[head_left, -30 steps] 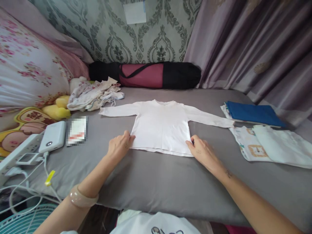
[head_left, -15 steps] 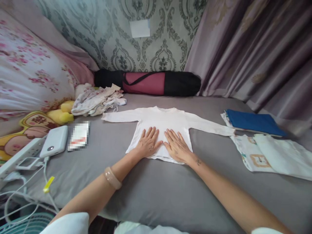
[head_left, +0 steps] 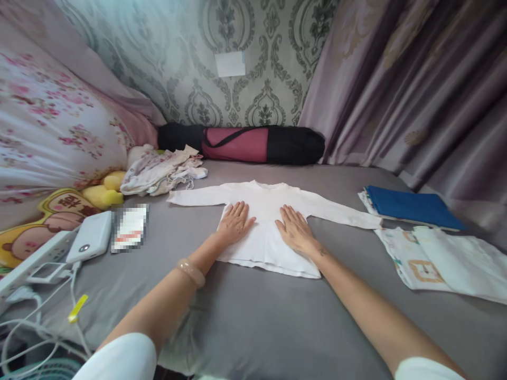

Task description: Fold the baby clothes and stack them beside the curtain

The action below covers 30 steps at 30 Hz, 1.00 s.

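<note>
A small white long-sleeved shirt (head_left: pixel 264 232) lies spread flat on the grey bed sheet (head_left: pixel 253 322), its sleeves stretched out to both sides and its neckline facing away from me. My left hand (head_left: pixel 236 222) rests palm down on the left side of the shirt's body, fingers extended. Flat on the right side lies my right hand (head_left: pixel 295 231), its fingers pointing away and slightly spread. A strip of white fabric shows between the two hands. Neither hand grips anything. A pale bangle (head_left: pixel 190 272) circles my left wrist.
Crumpled baby clothes (head_left: pixel 162 171) lie at the back left. A black and maroon bag (head_left: pixel 237 144) runs along the wall. Folded blue cloth (head_left: pixel 412 207) and folded white printed cloth (head_left: pixel 447 264) are on the right. A power bank (head_left: pixel 90 236) and power strip (head_left: pixel 37 261) sit left.
My hands have slid apart across the shirt, the left going left and the right going right. The shirt's hem looks spread wider. The camera view has tilted slightly up.
</note>
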Each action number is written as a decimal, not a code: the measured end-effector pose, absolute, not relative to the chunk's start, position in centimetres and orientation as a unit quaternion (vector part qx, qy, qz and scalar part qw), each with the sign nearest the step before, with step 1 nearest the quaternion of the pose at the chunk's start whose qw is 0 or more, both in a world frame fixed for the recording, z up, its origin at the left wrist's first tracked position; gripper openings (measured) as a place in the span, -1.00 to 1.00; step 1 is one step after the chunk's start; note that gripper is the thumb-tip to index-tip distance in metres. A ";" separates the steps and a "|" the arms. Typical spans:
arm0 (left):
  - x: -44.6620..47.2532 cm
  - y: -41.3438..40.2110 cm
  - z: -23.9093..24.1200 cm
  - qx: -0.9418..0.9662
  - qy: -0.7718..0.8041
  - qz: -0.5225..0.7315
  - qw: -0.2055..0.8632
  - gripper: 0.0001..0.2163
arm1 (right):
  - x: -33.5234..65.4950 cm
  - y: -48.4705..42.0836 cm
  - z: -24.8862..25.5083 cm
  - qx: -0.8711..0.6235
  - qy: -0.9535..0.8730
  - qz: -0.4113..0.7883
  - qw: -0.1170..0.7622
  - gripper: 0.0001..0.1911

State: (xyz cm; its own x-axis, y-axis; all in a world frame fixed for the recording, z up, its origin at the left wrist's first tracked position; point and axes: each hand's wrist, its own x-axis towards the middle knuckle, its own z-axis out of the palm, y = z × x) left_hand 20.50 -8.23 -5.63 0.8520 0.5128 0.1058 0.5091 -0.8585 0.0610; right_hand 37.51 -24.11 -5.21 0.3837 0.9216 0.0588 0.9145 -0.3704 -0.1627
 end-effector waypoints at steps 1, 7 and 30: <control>20.4 -8.1 -5.9 0.963 0.266 0.048 0.015 -0.39 | 37.7 -24.1 -5.6 -0.829 -0.553 0.033 0.075 -0.30; 21.8 -7.2 -4.0 0.961 0.268 0.068 0.031 -0.41 | 38.6 -23.0 -5.0 -0.834 -0.542 0.061 0.079 -0.29; 27.4 -3.6 -6.1 0.960 0.273 0.046 0.042 -0.40 | 43.0 -16.7 -5.5 -0.860 -0.503 0.037 0.070 -0.34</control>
State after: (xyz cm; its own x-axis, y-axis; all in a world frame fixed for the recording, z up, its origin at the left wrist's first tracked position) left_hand 27.43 -3.63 -6.11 0.8471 0.5275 0.0648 0.5199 -0.8477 0.1050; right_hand 43.04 -16.70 -5.50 0.4905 0.8714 0.0065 0.8609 -0.4835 -0.1584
